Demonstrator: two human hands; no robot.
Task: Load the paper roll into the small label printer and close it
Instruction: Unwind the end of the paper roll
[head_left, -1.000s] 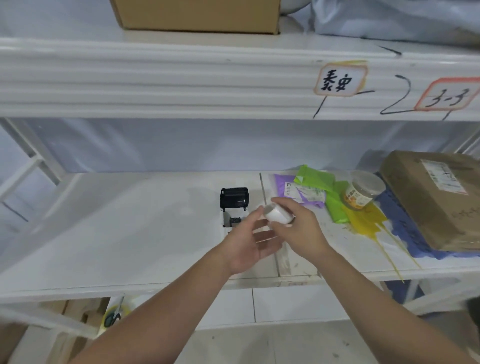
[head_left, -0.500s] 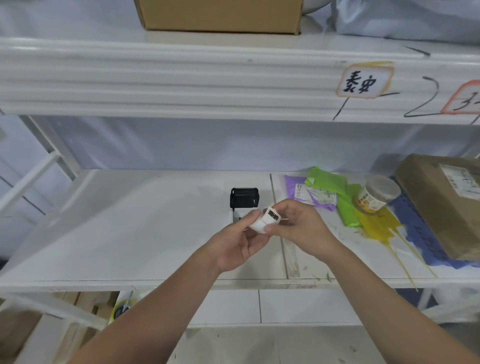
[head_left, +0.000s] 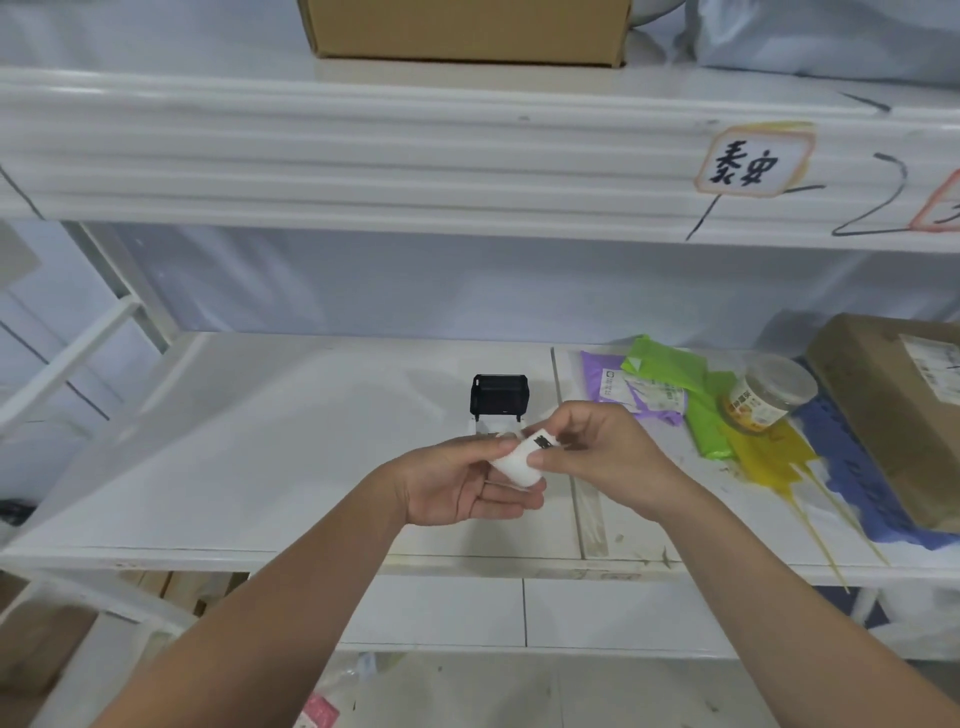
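You held the paper roll between both hands above the shelf — your left hand cupped it from below, your right hand pinched its upper end with thumb and fingertips. Just behind your hands, the label printer sat on the shelf with its black lid raised — colored bags and a jar lay to the right.

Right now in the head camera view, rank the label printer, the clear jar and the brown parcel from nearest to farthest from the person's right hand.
1. Label printer: on the shelf just behind and left of the right hand, lid raised.
2. Clear jar: farther right, lying on the coloured bags.
3. Brown parcel: farthest, at the shelf's right end.
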